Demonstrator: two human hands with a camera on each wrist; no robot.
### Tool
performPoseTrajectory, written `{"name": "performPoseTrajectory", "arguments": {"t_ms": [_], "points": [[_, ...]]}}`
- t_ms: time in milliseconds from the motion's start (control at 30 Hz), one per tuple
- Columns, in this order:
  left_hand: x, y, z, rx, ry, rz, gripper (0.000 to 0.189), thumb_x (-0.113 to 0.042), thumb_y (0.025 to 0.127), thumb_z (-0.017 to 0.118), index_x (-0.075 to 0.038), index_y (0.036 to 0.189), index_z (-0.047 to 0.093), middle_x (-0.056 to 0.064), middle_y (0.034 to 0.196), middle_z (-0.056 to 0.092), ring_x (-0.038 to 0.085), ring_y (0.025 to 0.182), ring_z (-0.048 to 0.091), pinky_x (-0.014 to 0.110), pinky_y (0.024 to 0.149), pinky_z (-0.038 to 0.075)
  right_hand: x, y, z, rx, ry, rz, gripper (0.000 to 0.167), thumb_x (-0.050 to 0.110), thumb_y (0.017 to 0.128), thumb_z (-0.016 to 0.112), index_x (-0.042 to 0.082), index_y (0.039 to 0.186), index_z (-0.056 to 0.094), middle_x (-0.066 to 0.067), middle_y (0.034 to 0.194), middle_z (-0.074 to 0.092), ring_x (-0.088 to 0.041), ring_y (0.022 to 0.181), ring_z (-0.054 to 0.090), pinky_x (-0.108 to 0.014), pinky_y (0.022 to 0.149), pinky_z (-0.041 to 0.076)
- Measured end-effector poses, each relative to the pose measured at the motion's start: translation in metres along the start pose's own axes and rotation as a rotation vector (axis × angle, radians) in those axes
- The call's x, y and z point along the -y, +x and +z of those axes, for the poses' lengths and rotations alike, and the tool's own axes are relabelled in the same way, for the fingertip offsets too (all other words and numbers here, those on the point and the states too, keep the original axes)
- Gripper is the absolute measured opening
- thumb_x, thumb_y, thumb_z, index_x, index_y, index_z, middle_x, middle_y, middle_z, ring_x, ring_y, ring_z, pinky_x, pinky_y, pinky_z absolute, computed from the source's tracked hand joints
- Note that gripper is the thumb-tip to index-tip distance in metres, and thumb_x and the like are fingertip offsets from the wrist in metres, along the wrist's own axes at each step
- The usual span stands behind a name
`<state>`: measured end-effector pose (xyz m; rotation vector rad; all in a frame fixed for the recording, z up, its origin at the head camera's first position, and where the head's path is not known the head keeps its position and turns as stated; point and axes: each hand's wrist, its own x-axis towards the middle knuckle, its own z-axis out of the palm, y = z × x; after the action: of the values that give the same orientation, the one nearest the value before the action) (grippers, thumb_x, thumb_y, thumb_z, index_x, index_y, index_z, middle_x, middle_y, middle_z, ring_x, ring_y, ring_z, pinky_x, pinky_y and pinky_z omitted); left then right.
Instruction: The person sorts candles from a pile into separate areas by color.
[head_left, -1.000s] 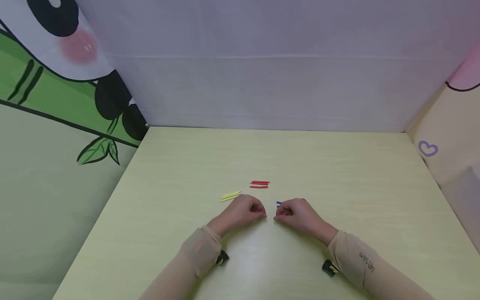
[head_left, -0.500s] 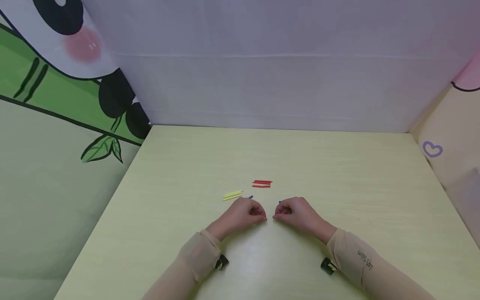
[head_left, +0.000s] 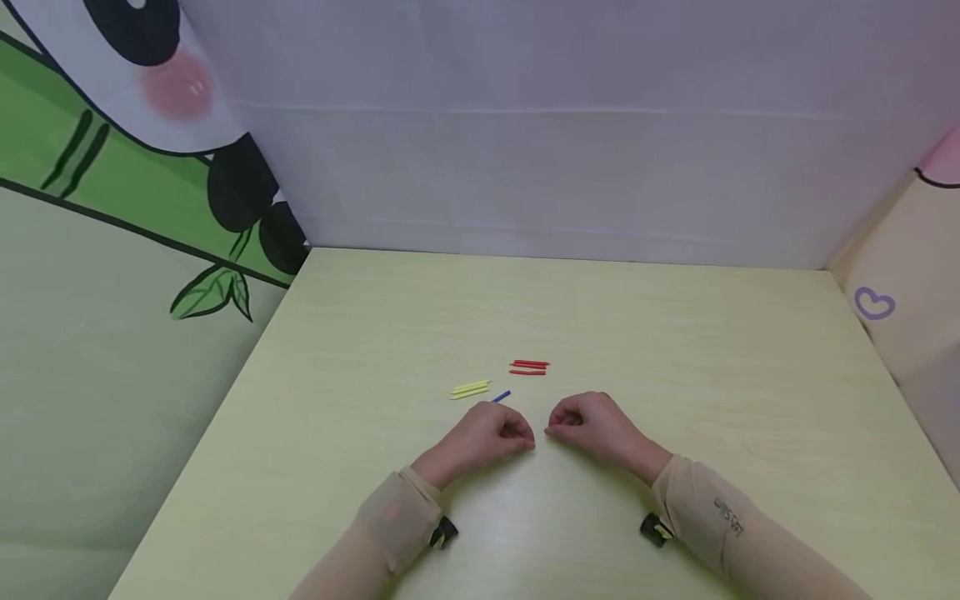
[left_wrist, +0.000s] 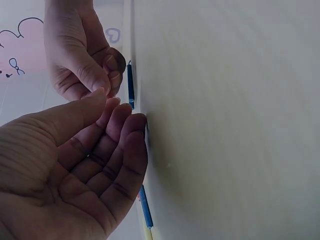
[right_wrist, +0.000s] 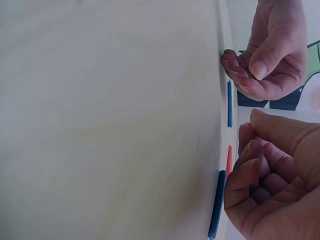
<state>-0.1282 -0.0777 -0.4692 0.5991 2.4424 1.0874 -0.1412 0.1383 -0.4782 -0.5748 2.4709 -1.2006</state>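
Note:
My left hand (head_left: pixel 486 435) and right hand (head_left: pixel 600 427) hover close over the table, their fingertips almost meeting. Fingers on both are loosely curled with thumbs near the index tips, and nothing shows between them. Just beyond the left hand lies a thin blue stick (head_left: pixel 502 396), like a small birthday candle. Another blue candle (right_wrist: pixel 217 205) lies beside the right hand, hidden behind it in the head view. Yellow candles (head_left: pixel 470 390) lie in a group left of the first blue one. Red candles (head_left: pixel 529 364) form a second group farther back.
The pale wooden table (head_left: pixel 675 333) reaches a white-lilac backdrop (head_left: pixel 525 183) at the rear. A printed cartoon panel (head_left: pixel 150 150) stands on the left. Black wrist cameras (head_left: pixel 443 532) are strapped at both sleeves.
The head view has turned slightly, so the candles sit farther right in it. By the left hand a blue candle has come into sight, while the right hand now covers the other.

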Motion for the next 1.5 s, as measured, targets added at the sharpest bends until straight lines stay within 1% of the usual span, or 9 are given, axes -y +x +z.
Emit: {"name": "performPoseTrajectory", "arguments": {"t_ms": [100,333,700,933,1067,1333,1500], "points": [[-0.001,-0.002,0.001,-0.002,0.002,-0.004,0.005,-0.013,0.087,0.073,-0.012,0.083,0.075,-0.009,0.074,0.069,0.000,0.070,0.057,0.021,0.069,0.047,0.001,0.002,0.001,0.002,0.001,0.004,0.005,0.013,0.087,0.074,0.015,0.082,0.072,0.009,0.071,0.063,-0.010,0.070,0.055,-0.026,0.067,0.047],[-0.002,-0.007,0.001,0.002,0.005,-0.017,0.005,-0.010,0.087,0.073,-0.013,0.084,0.075,-0.010,0.076,0.070,0.000,0.073,0.057,0.021,0.073,0.046,0.005,0.007,0.002,-0.003,0.001,-0.028,0.006,0.012,0.086,0.074,0.015,0.082,0.072,0.010,0.071,0.064,-0.009,0.069,0.056,-0.025,0.067,0.047],[0.000,-0.014,0.001,-0.015,0.010,0.008,0.004,-0.010,0.087,0.073,-0.012,0.084,0.075,-0.009,0.075,0.070,-0.001,0.072,0.057,0.021,0.072,0.046,0.010,0.016,0.006,-0.001,-0.008,-0.032,0.006,0.011,0.086,0.075,0.014,0.082,0.071,0.008,0.071,0.064,-0.008,0.068,0.056,-0.025,0.068,0.047],[0.000,-0.016,0.000,-0.014,-0.008,0.002,0.004,-0.009,0.087,0.072,-0.011,0.085,0.075,-0.008,0.076,0.070,-0.001,0.073,0.057,0.021,0.073,0.046,0.013,0.024,0.009,0.009,-0.025,-0.044,0.006,0.013,0.086,0.074,0.016,0.083,0.071,0.010,0.071,0.063,-0.008,0.070,0.056,-0.026,0.069,0.047],[-0.001,-0.018,-0.001,-0.010,-0.021,-0.003,0.005,-0.008,0.087,0.071,-0.010,0.086,0.075,-0.007,0.077,0.071,-0.001,0.075,0.058,0.021,0.075,0.046,0.015,0.028,0.011,0.011,-0.029,-0.047,0.005,0.012,0.086,0.074,0.014,0.083,0.071,0.009,0.071,0.064,-0.008,0.069,0.056,-0.026,0.069,0.048],[0.000,-0.019,-0.001,-0.028,-0.003,0.030,0.005,-0.008,0.087,0.071,-0.010,0.084,0.075,-0.008,0.075,0.070,-0.002,0.072,0.055,0.019,0.071,0.045,0.020,0.035,0.011,-0.001,-0.045,-0.067,0.005,0.010,0.085,0.075,0.012,0.083,0.071,0.008,0.071,0.063,-0.007,0.068,0.056,-0.025,0.069,0.047],[0.001,-0.020,-0.001,-0.032,-0.007,0.028,0.006,-0.009,0.088,0.071,-0.011,0.084,0.075,-0.008,0.075,0.070,-0.002,0.073,0.056,0.020,0.071,0.046,0.024,0.040,0.010,0.003,-0.066,-0.081,0.005,0.011,0.086,0.075,0.012,0.083,0.071,0.009,0.071,0.063,-0.007,0.069,0.056,-0.026,0.068,0.047]]}}
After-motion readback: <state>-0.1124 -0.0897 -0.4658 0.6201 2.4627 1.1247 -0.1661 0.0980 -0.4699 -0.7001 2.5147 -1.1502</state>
